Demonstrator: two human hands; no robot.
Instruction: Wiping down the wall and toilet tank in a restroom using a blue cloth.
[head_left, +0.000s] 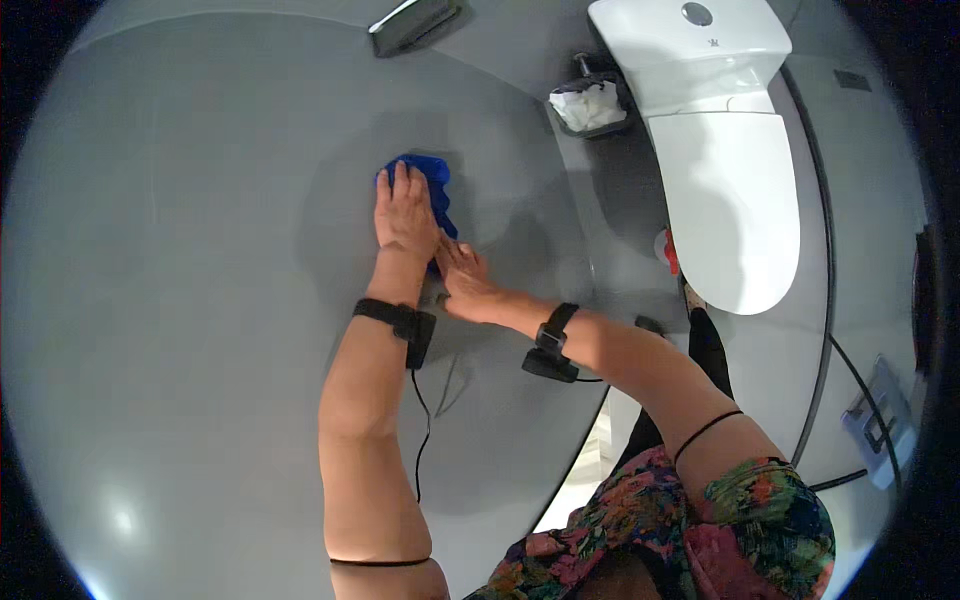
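My left hand (405, 214) lies palm down over a blue cloth (439, 180) and presses it against a smooth grey surface (247, 225). Some folds of the cloth stick out past the fingertips and along the right side of the hand. My right hand (466, 281) meets the heel of the left, its fingers at the lower end of the cloth; whether it grips the fabric is hidden. Each wrist wears a black strap with a small box, and a thin cable trails from it.
At the right stands a white toilet (727, 202) with its lid down. Beside it are a lined waste bin (592, 105) and a red-and-white item (667, 251). A dark box-like fixture (412, 26) is at the top. A dark hose (821, 225) and a blue bathroom scale-like object (877, 420) lie far right.
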